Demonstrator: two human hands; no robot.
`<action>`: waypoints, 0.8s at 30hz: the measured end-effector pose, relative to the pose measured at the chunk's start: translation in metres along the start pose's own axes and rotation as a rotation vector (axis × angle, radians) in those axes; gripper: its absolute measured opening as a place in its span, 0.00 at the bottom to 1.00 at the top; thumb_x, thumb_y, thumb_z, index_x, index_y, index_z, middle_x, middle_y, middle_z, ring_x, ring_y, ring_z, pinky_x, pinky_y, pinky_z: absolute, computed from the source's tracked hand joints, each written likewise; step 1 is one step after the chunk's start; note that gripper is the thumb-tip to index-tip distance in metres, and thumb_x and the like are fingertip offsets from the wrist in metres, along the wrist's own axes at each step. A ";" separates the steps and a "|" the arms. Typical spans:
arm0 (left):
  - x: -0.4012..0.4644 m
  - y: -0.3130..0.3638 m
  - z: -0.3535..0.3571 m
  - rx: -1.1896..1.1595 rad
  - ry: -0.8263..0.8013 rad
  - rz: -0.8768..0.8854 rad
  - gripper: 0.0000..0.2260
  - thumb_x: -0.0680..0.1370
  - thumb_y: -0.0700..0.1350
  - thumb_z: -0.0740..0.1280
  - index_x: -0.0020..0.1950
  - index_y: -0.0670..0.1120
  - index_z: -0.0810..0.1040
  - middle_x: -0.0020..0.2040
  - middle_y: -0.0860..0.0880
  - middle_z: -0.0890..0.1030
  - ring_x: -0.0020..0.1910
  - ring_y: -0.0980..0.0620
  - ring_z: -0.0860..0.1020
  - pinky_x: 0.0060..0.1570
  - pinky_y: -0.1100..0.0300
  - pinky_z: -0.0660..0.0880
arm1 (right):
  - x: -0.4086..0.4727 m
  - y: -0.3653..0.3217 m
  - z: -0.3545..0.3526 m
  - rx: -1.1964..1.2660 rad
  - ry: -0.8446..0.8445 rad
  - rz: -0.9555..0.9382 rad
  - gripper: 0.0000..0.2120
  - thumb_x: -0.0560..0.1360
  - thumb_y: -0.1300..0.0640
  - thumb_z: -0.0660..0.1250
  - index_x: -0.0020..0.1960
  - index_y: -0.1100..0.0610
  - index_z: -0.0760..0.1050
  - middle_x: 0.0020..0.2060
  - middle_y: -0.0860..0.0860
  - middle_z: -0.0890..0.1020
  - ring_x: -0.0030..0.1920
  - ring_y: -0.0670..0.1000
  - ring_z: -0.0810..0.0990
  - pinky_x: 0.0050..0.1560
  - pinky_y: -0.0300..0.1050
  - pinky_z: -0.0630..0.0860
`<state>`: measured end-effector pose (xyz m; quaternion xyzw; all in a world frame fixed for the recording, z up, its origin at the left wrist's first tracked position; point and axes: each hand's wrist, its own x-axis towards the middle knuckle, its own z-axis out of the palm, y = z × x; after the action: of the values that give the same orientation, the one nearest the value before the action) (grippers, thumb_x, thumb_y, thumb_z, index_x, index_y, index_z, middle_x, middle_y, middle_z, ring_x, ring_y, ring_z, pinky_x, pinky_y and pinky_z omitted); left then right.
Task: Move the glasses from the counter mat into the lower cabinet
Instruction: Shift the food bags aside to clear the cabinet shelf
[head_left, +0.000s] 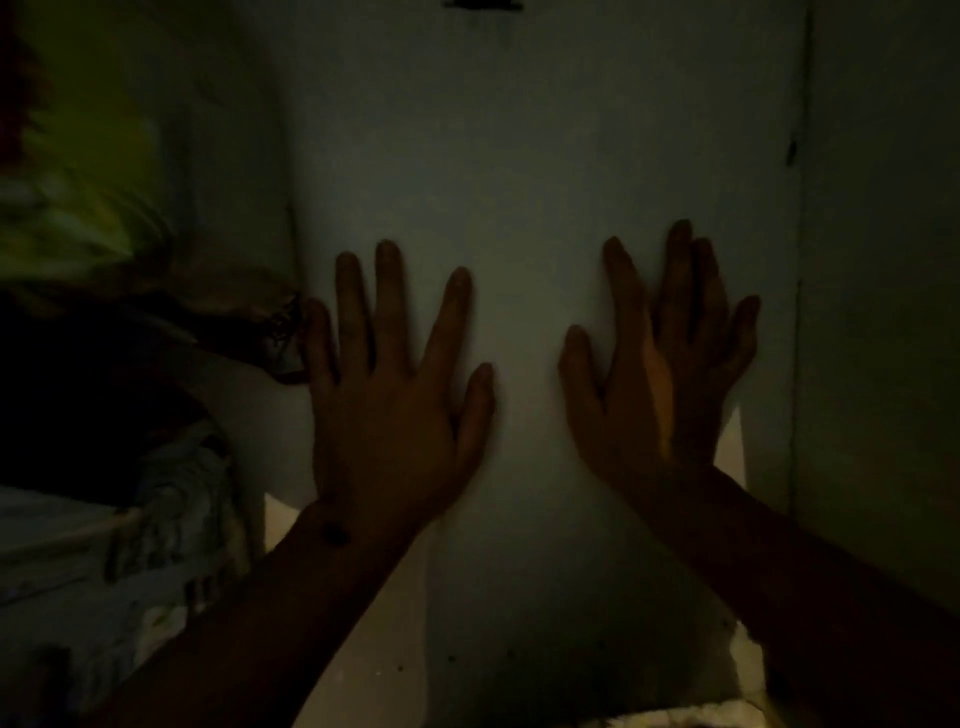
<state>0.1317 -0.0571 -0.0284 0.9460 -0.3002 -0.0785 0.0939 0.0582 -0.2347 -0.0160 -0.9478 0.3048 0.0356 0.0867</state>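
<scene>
In near darkness, the left hand (384, 410) and right hand (654, 384) lay flat, grip open and empty, on a pale panel (519, 156). No glasses showed; groping unseen risked knocking one.

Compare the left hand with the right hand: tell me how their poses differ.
The left hand has its fingers fanned apart; the right hand keeps its middle fingers bunched. The left lies level, the right is tilted and catches warm light. Both are open, fingers straight, against the pale panel, holding nothing.
</scene>
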 end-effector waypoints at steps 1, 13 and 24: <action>0.000 0.000 -0.001 0.003 -0.001 0.005 0.30 0.84 0.62 0.52 0.84 0.52 0.56 0.84 0.37 0.52 0.82 0.34 0.48 0.78 0.34 0.49 | 0.001 0.001 0.000 0.010 0.004 -0.007 0.32 0.79 0.39 0.53 0.81 0.47 0.56 0.81 0.58 0.53 0.80 0.60 0.50 0.75 0.70 0.46; 0.002 0.001 -0.003 -0.026 0.008 0.014 0.29 0.83 0.61 0.55 0.83 0.52 0.61 0.83 0.38 0.54 0.83 0.36 0.49 0.79 0.36 0.49 | 0.001 0.002 -0.002 -0.093 -0.086 -0.056 0.36 0.77 0.38 0.50 0.81 0.54 0.53 0.81 0.62 0.50 0.80 0.63 0.48 0.73 0.75 0.45; 0.005 -0.024 -0.055 -0.307 -0.201 0.060 0.31 0.83 0.53 0.59 0.84 0.57 0.50 0.83 0.42 0.59 0.82 0.40 0.54 0.78 0.43 0.60 | 0.015 -0.025 -0.029 -0.021 -0.303 0.076 0.37 0.79 0.36 0.53 0.82 0.54 0.52 0.81 0.62 0.45 0.80 0.62 0.42 0.75 0.72 0.40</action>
<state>0.1606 -0.0337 0.0194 0.8985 -0.3206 -0.2148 0.2091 0.0858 -0.2284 0.0140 -0.9202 0.3234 0.1846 0.1204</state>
